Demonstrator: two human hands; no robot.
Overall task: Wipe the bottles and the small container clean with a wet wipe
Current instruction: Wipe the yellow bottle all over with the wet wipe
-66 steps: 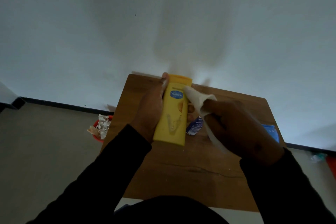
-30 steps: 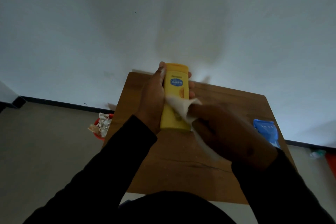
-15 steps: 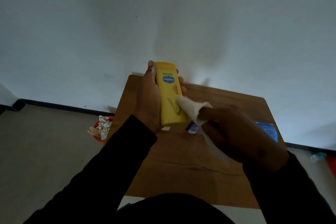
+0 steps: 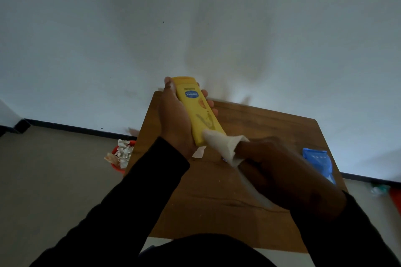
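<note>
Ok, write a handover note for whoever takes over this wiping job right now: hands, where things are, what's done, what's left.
Left hand grips the yellow bottle, held tilted above the wooden table.
Right hand holds the wet wipe wrapped over a finger, its tip against the bottle's lower end.
Blue wipes pack lies at the table's right edge. A small blue-and-white item is mostly hidden behind the wipe.
Done: cannot tell how much of the bottle is clean.
Left: finish this bottle, then the other bottles and the small container.
</note>
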